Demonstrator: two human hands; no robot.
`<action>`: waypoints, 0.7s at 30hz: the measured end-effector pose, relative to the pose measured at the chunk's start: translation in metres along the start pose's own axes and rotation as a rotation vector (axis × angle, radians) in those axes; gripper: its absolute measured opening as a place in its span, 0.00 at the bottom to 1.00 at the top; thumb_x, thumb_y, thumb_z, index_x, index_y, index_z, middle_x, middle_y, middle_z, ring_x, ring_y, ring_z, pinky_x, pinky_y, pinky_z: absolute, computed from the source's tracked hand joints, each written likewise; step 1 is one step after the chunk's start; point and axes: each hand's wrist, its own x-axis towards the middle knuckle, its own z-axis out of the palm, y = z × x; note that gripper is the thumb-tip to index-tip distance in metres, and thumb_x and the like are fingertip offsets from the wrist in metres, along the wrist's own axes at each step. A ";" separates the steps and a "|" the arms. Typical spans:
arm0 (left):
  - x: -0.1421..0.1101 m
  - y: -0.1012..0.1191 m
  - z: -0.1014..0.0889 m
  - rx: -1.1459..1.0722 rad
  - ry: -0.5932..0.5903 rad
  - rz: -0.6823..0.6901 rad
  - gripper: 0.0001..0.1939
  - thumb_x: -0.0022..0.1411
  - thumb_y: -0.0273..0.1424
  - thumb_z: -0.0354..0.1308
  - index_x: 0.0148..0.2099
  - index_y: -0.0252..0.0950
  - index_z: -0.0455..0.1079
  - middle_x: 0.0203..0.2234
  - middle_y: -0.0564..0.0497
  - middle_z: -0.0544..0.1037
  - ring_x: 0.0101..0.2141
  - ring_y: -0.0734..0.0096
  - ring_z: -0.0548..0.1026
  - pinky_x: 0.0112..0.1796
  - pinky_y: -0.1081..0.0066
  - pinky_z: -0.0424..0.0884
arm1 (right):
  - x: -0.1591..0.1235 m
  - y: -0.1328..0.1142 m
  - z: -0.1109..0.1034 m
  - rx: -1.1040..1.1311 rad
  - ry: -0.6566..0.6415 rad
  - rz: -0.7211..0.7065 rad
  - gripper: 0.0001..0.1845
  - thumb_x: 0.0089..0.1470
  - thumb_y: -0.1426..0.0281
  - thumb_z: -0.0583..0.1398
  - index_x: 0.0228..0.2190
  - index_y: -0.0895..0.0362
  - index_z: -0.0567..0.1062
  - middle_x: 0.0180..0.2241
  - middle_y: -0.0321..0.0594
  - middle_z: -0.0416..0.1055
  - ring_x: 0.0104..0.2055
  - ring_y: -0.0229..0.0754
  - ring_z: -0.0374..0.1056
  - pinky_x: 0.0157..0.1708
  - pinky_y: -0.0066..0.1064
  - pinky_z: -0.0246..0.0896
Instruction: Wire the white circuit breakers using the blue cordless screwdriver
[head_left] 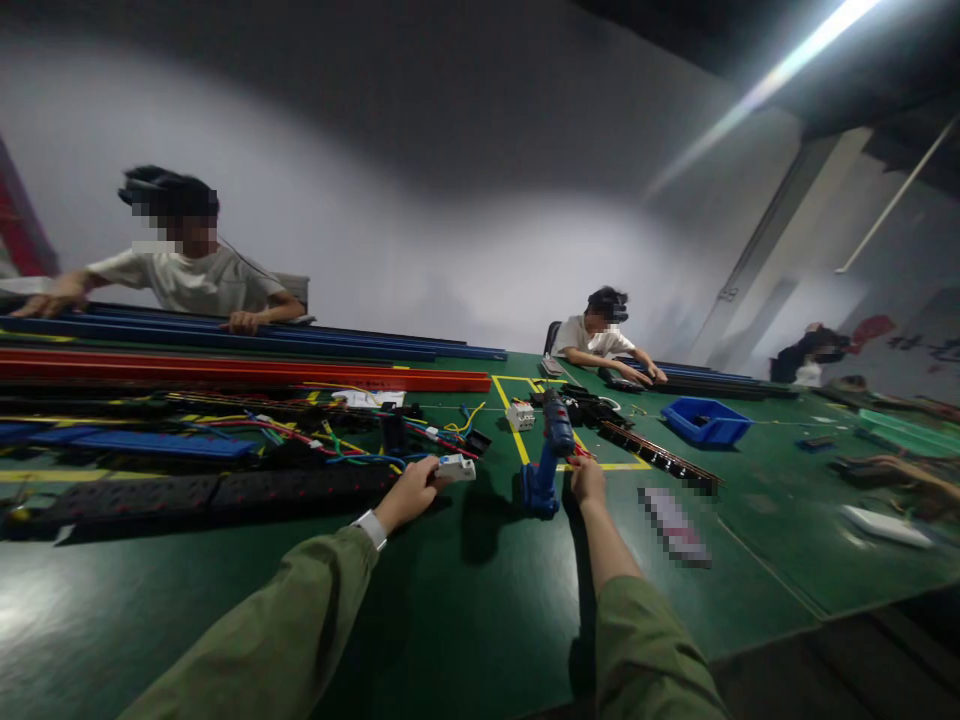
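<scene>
My left hand grips a small white circuit breaker by its left end, just above the green table. Near the middle, a blue cordless drill stands on its battery base. Right beside it, my right hand is closed, with something small and reddish by the fingertips; what the fingers hold I cannot make out. Behind the drill sits a white multi-pole breaker at the yellow tape. Loose coloured wires lie to the left of the breaker in my hand.
Black socket strips, a red channel and blue rails stretch across the left. A blue bin, a copper-lined bar and a blurred flat object lie right. Co-workers sit across the table.
</scene>
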 end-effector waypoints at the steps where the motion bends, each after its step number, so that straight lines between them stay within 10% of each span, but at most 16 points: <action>1: 0.001 0.000 -0.001 -0.082 0.013 -0.005 0.13 0.58 0.35 0.56 0.44 0.34 0.71 0.37 0.43 0.77 0.39 0.60 0.73 0.43 0.63 0.68 | 0.001 0.002 0.000 0.096 0.026 0.021 0.08 0.43 0.74 0.57 0.24 0.58 0.77 0.30 0.49 0.75 0.40 0.51 0.70 0.41 0.38 0.60; 12: -0.004 0.016 -0.013 -0.593 0.124 -0.174 0.33 0.47 0.51 0.64 0.48 0.31 0.71 0.39 0.41 0.79 0.44 0.53 0.75 0.45 0.57 0.72 | -0.013 -0.005 -0.023 0.889 0.258 0.294 0.18 0.38 0.60 0.67 0.29 0.58 0.71 0.24 0.36 0.72 0.26 0.39 0.70 0.26 0.30 0.67; 21: -0.003 0.002 -0.011 -0.652 0.083 -0.159 0.35 0.47 0.53 0.64 0.48 0.31 0.70 0.43 0.40 0.78 0.43 0.54 0.76 0.46 0.57 0.72 | -0.059 -0.075 -0.074 1.316 0.273 0.171 0.15 0.46 0.69 0.66 0.38 0.54 0.72 0.36 0.37 0.74 0.40 0.38 0.73 0.42 0.33 0.71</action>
